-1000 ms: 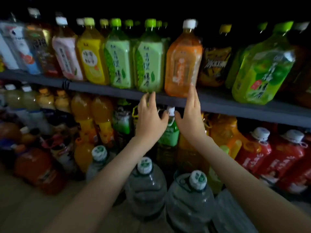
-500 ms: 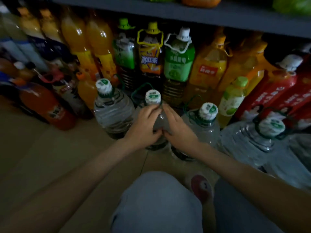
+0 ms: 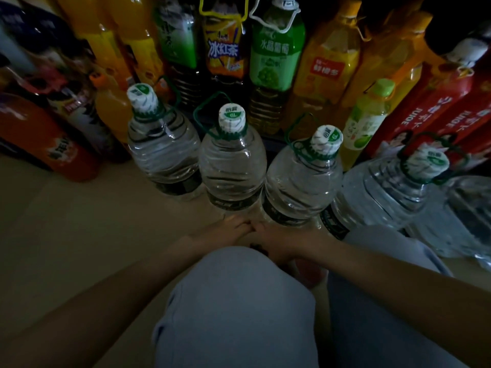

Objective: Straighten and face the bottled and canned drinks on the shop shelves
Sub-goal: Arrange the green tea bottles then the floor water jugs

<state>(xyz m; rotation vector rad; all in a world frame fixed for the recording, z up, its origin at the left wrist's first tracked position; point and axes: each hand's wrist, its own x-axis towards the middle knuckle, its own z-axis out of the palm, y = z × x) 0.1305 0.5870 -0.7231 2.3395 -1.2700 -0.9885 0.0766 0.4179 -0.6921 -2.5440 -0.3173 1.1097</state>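
Hands since half a second ago: both had dropped from the shoulder of the middle water jug [image 3: 232, 166], just under its cap, to its foot near the floor [image 3: 79, 221].
Left hand [image 3: 228, 231]: low at the jug's base, fingertips meeting those of the other hand.
Right hand [image 3: 276, 235]: beside it, on the side nearer the third jug [image 3: 303, 179].
Grip: together, touching at the fingertips; whether they pressed the base or curled round it I could not tell (the light was poor and a raised knee [image 3: 239, 301] hid the wrists).
Middle jug: directly beyond the fingertips, upright, cap on, its label band turned toward the hands.
Neighbours: the left jug [image 3: 163, 152] stood beyond and to the left of the left hand, set slightly further back; the third jug and a fourth jug [image 3: 385, 187] ran off to the right of the right hand.
Back row: tall juice and tea bottles, among them a green grape drink [image 3: 273, 57], stood well beyond the hands.
Step in hand: probably squaring this jug into line with its row.
Next move: likely a short push or twist at the base, kept low so the heavy jug slid rather than tipped.
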